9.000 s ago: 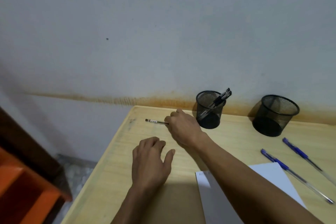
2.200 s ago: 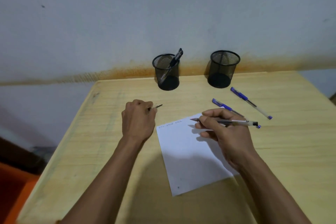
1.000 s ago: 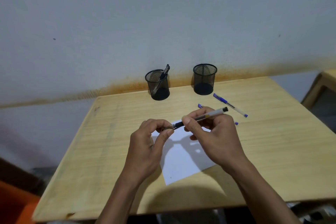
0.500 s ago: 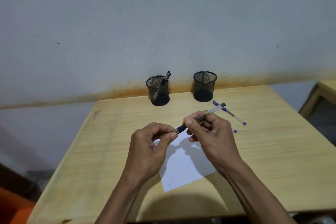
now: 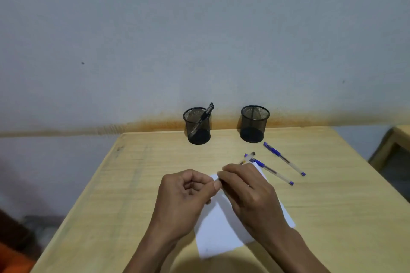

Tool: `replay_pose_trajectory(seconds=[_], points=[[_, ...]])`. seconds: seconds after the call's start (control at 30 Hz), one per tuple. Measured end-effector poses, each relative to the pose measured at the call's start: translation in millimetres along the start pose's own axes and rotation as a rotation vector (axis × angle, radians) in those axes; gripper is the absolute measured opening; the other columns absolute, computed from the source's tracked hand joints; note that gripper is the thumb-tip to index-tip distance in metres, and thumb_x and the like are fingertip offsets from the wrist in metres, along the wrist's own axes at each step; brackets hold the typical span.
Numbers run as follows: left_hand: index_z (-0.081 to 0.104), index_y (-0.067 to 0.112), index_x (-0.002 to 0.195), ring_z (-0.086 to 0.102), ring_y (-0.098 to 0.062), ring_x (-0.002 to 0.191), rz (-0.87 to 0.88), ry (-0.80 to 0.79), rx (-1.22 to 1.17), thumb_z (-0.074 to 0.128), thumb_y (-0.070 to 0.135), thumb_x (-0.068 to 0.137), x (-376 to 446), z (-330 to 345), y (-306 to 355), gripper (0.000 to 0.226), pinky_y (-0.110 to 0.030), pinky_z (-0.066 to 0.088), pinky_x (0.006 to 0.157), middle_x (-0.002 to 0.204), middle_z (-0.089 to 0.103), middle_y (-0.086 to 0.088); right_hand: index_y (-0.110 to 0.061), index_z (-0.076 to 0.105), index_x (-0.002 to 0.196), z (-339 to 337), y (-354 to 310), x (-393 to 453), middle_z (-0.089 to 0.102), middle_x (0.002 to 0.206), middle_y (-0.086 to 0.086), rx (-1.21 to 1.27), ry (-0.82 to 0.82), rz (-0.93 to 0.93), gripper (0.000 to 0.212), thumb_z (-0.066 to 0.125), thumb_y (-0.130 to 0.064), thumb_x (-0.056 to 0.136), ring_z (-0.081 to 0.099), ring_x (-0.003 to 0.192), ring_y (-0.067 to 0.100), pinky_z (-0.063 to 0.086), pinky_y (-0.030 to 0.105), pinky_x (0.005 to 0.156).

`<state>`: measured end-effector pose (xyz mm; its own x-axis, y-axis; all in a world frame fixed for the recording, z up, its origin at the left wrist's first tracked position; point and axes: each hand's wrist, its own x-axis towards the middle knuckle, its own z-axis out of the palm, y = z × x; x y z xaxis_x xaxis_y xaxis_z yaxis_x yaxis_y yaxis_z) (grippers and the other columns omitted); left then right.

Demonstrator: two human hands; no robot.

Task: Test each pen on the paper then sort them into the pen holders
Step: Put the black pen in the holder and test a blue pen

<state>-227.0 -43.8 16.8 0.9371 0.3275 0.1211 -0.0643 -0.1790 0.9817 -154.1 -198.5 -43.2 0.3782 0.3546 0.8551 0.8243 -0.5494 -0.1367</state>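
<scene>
While both hands meet above white paper on wooden desk: right hand closed around clear pen, far end jutting toward wall past knuckles; left hand curled, thumb and forefinger pinched at pen's near tip, whatever lies between them hidden. Two blue pens lying on desk to right, nearer blue pen touching paper's far corner, farther blue pen just beyond. Against wall, left mesh holder with black pen leaning inside, right mesh holder beside it, apart.
</scene>
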Motion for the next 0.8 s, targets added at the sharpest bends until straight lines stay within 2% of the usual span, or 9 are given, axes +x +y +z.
replay_pose_trajectory(seconds=[0.1,0.17,0.27,0.37,0.43,0.57,0.67,0.73,0.8], points=[[0.076,0.012,0.080,0.067,-0.012,0.064,-0.012,-0.004,0.003,0.087,0.022,0.070,11,-4,1,0.018,-0.021,0.054,0.064,0.072,0.073,-0.007,-0.009,0.075,0.106,10,9,8,0.074,0.093,0.003,0.074,-0.050,0.032,0.017,0.067,-0.014,0.093,0.066,0.076,0.022,0.057,0.037,0.060],[0.076,0.016,0.085,0.067,-0.010,0.069,-0.003,0.024,0.047,0.089,0.028,0.067,23,-9,0,0.026,-0.021,0.055,0.067,0.074,0.073,-0.004,-0.014,0.070,0.119,16,16,19,0.073,0.091,-0.003,0.138,-0.029,0.205,0.027,0.071,-0.023,0.094,0.065,0.075,0.010,0.058,0.028,0.062],[0.074,0.022,0.086,0.065,-0.006,0.071,0.026,0.140,0.148,0.086,0.032,0.071,53,-14,-7,0.022,-0.022,0.055,0.068,0.073,0.071,0.002,-0.023,0.063,0.125,21,24,47,0.070,0.087,-0.015,0.306,0.067,0.503,0.035,0.075,-0.018,0.092,0.068,0.080,-0.005,0.054,0.018,0.061],[0.071,0.024,0.088,0.062,-0.003,0.069,0.070,0.253,0.238,0.082,0.030,0.076,97,-14,-19,0.018,-0.023,0.053,0.067,0.072,0.068,0.006,-0.028,0.060,0.114,28,32,81,0.076,0.081,-0.009,0.474,0.161,0.684,0.018,0.066,-0.021,0.099,0.073,0.077,0.002,0.056,0.020,0.059],[0.067,0.025,0.094,0.065,-0.008,0.079,0.101,0.279,0.303,0.080,0.033,0.077,130,-14,-27,0.023,-0.028,0.054,0.072,0.081,0.068,0.010,-0.031,0.060,0.104,36,40,104,0.077,0.080,-0.005,0.550,0.232,0.741,0.009,0.062,-0.023,0.101,0.075,0.078,0.004,0.060,0.023,0.061],[0.054,0.018,0.133,0.058,-0.017,0.111,0.080,0.249,0.438,0.078,0.043,0.077,184,-12,-39,0.066,-0.036,0.049,0.095,0.122,0.062,0.003,-0.024,0.065,0.096,65,62,137,0.074,0.079,-0.003,0.578,0.327,0.830,0.005,0.064,-0.026,0.101,0.076,0.079,0.014,0.064,0.034,0.063],[0.043,0.017,0.144,0.053,-0.020,0.124,0.042,0.184,0.468,0.077,0.053,0.073,205,-12,-44,0.086,-0.042,0.046,0.103,0.138,0.053,-0.001,-0.028,0.067,0.092,93,79,146,0.073,0.077,-0.007,0.579,0.297,0.890,0.007,0.068,-0.033,0.097,0.076,0.079,0.017,0.065,0.043,0.068],[0.046,0.015,0.141,0.055,-0.019,0.120,0.049,0.159,0.472,0.078,0.051,0.073,212,-11,-45,0.084,-0.037,0.047,0.101,0.135,0.056,0.000,-0.031,0.069,0.090,107,86,148,0.075,0.078,-0.006,0.554,0.250,0.912,0.007,0.070,-0.036,0.095,0.075,0.076,0.014,0.064,0.045,0.073],[0.055,0.014,0.132,0.058,-0.014,0.106,0.090,0.163,0.471,0.080,0.043,0.076,215,-11,-45,0.068,-0.023,0.045,0.088,0.116,0.060,0.006,-0.024,0.073,0.090,116,89,150,0.073,0.073,-0.007,0.531,0.204,0.936,0.009,0.073,-0.033,0.093,0.067,0.065,0.002,0.061,0.030,0.071]])
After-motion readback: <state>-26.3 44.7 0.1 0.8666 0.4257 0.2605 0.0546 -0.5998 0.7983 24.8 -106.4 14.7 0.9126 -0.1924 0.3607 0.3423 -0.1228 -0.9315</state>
